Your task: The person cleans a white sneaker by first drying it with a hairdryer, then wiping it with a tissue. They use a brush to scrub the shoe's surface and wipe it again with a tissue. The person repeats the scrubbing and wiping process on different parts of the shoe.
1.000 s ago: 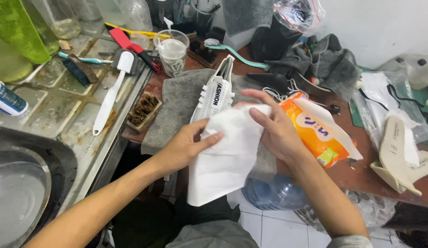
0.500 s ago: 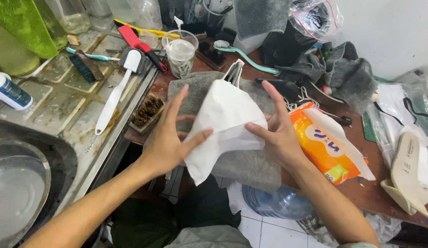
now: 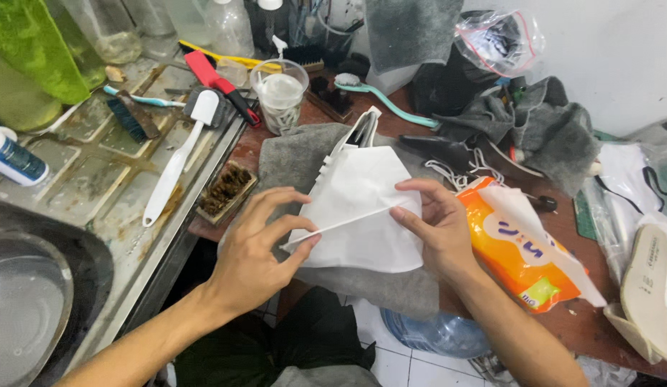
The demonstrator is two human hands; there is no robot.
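At the bottom of the frame, both forearms reached up from the lower edge toward the centre. The left hand (image 3: 258, 240) pinched the lower left end of a folded edge of a white sheet (image 3: 362, 208) between thumb and fingertips, the other fingers curled loosely. The right hand (image 3: 435, 228) held the same fold at its right end, fingers closed on the sheet's edge, so the two hands stood apart with the fold stretched between them. The sheet lay draped over a white shoe (image 3: 361, 136), of which only the heel opening and a few side tabs showed above it. Shoe and sheet rested on a grey towel (image 3: 290, 154) spread in the middle of the frame on a brown table (image 3: 598, 315).

Just right of the right hand lay an orange packet (image 3: 516, 251) with a white flap. Left of the towel sat a wooden brush (image 3: 226, 188), and beyond it, on the metal sink counter (image 3: 83, 179) at left, a white long-handled brush (image 3: 174, 165). In the upper centre stood a clear plastic cup (image 3: 280, 89), with a red-handled tool (image 3: 219, 86) beside it. Grey cloths (image 3: 548, 125) were heaped at upper right.
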